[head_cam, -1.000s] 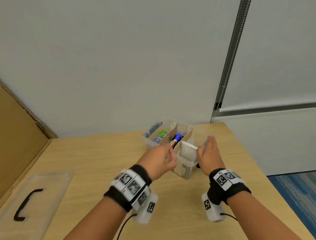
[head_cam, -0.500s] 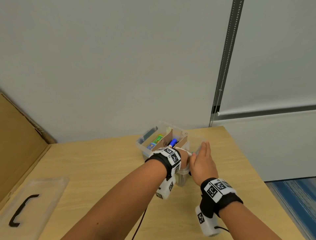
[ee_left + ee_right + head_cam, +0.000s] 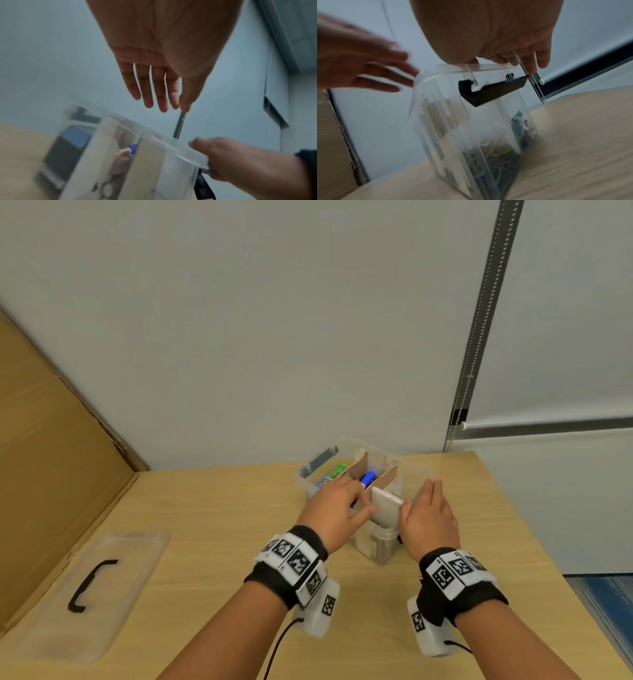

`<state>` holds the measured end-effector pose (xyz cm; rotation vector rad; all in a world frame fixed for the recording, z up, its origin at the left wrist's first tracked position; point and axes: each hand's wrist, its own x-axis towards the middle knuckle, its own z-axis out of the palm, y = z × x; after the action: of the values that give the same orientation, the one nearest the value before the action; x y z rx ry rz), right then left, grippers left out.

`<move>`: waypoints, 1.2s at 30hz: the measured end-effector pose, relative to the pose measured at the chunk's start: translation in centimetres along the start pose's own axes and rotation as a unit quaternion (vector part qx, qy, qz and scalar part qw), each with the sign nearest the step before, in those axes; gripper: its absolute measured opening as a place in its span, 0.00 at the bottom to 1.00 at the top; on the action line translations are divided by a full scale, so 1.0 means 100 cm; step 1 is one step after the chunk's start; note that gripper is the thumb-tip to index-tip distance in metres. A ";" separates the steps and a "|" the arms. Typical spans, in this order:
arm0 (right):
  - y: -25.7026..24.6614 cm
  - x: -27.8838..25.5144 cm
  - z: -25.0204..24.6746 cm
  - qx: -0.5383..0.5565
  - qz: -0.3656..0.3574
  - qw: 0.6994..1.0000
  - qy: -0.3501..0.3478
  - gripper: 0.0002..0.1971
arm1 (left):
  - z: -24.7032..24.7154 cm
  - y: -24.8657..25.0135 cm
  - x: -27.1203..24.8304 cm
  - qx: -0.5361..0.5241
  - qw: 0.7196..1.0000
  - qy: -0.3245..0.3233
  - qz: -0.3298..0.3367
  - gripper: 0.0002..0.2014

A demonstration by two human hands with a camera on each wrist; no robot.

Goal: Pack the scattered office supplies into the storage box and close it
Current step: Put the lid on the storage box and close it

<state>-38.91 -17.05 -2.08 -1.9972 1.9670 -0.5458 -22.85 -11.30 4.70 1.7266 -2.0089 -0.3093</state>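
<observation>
The right hand [image 3: 428, 518] lies flat with straight fingers against the side of one clear plastic box [image 3: 385, 549] on the table [image 3: 212, 542]. The left hand [image 3: 337, 508], fingers spread, hovers over it. Two cardboard dividers [image 3: 358, 465] split it; one blue marker [image 3: 368, 478] sits between. One clear lid [image 3: 113, 594] with a black handle lies well apart, left.

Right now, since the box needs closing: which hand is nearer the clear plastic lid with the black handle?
Left. The left hand is over the box, lid-side; the right hand is beyond. Clear plastic lid lies far left.

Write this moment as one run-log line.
box: open, packed | lid: off, table left | left hand: open above box | right hand: open, against box side
</observation>
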 end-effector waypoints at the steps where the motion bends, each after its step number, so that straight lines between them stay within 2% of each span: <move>1: -0.001 -0.002 -0.002 -0.008 0.003 1.000 -0.004 0.32 | -0.006 -0.011 -0.014 -0.012 0.999 0.030 -0.009 0.06; 5: -0.022 -0.020 -0.012 -0.034 -0.034 0.999 0.002 0.34 | -0.032 -0.077 -0.066 -0.030 0.993 0.096 -0.057 0.09; 8: -0.060 -0.049 -0.010 -0.026 -0.138 0.990 0.031 0.34 | -0.051 -0.136 -0.111 -0.031 0.980 0.124 -0.149 0.07; 10: -0.091 -0.068 0.002 -0.009 -0.199 0.980 0.027 0.32 | -0.064 -0.180 -0.146 -0.018 0.966 0.125 -0.224 0.03; 11: -0.108 -0.076 0.011 -0.004 -0.223 0.975 0.015 0.30 | -0.071 -0.201 -0.163 -0.005 0.958 0.117 -0.262 0.04; 16: -0.190 -0.098 0.090 0.016 -0.283 0.951 -0.124 0.23 | -0.103 -0.285 -0.221 0.051 0.900 0.082 -0.425 0.13; 19: -0.231 -0.102 0.143 -0.008 -0.303 0.921 -0.246 0.24 | -0.115 -0.324 -0.240 0.048 0.868 0.069 -0.490 0.20; 21: -0.259 -0.104 0.169 -0.024 -0.319 0.901 -0.294 0.25 | -0.119 -0.349 -0.248 0.035 0.849 0.055 -0.525 0.27; 24: -0.300 -0.114 0.196 -0.039 -0.333 0.879 -0.339 0.29 | -0.122 -0.375 -0.254 -0.002 0.833 0.028 -0.552 0.36; 27: -0.329 -0.129 0.213 -0.067 -0.345 0.854 -0.383 0.33 | -0.122 -0.384 -0.253 -0.020 0.835 0.034 -0.548 0.37; 32: -0.337 -0.139 0.222 -0.047 -0.325 0.860 -0.391 0.33 | -0.123 -0.389 -0.247 -0.034 0.822 0.039 -0.567 0.34; 36: -0.330 -0.132 0.212 0.053 -0.285 0.873 -0.393 0.37 | -0.124 -0.388 -0.242 -0.141 0.813 0.116 -0.553 0.29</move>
<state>0.19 -4.20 -6.80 -2.2144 0.8502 0.0773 19.28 6.81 -7.38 2.3764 -0.5398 -0.6669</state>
